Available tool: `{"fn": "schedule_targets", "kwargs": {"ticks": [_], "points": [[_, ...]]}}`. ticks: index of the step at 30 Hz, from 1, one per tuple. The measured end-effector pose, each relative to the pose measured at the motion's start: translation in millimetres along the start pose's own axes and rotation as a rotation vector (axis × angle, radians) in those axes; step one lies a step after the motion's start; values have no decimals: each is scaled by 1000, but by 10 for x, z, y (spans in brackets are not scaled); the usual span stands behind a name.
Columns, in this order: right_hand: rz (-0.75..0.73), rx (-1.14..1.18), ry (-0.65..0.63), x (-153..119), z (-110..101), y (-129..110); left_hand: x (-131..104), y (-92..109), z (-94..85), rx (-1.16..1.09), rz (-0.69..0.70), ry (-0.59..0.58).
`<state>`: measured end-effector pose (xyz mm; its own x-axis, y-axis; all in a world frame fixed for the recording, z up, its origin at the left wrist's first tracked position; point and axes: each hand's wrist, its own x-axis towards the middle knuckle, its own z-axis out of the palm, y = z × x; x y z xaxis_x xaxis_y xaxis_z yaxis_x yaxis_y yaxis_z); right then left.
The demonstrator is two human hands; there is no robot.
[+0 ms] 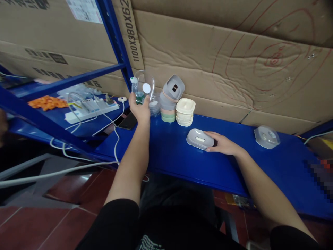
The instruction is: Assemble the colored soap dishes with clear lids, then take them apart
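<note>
At the back left of the blue table, my left hand (140, 109) is raised, its thumb and fingers closed on a clear plastic cover (149, 78) with a white round spot. More clear plastic pieces (155, 107) are stacked just behind that hand. My right hand (223, 144) grips the right end of a grey oval plastic case (195, 135) with a pale bar in its middle, resting on the table. Beyond it stand a stack of cream square dishes (185, 107) and a leaning pile of grey, pink and green tubs (168, 104).
A translucent grey case (266, 137) lies on the table's right side. To the left, a white power strip (91, 109), orange pieces (48, 103) and loose white cables (118, 139) surround a blue metal post (52, 119). A dark phone-like slab (127, 121) lies near my left forearm. Cardboard (203, 62) walls the back.
</note>
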<state>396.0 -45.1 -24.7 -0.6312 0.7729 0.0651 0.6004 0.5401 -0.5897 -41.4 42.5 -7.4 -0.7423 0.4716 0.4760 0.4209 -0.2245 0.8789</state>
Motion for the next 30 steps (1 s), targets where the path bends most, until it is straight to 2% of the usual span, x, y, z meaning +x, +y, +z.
{"fn": "schedule_targets", "kwargs": {"ticks": [3, 6, 9, 11, 15, 17, 20, 24, 30], "points": [[0, -6, -1, -5, 5, 4, 25, 102, -62, -62, 48, 97], [17, -15, -23, -14, -5, 22, -11, 253, -129, -127, 169, 204], [36, -20, 1, -29, -39, 25, -172, 415, -155, -138, 326, 205], [49, 6, 87, -39, -69, -7, -364, 511, -139, -155, 439, 127], [37, 185, 343, -47, -91, -164, -899, 682, -53, -146, 680, -177], [6, 348, 410, -42, -64, -260, -1164, 769, -11, -155, 842, -331], [12, 511, 476, -26, 8, -366, -1436, 886, 15, -189, 958, -576], [52, 563, 583, 16, 82, -367, -1524, 947, -21, -226, 933, -739], [28, 428, 645, 48, 177, -221, -1477, 885, -34, -236, 775, -801]]}}
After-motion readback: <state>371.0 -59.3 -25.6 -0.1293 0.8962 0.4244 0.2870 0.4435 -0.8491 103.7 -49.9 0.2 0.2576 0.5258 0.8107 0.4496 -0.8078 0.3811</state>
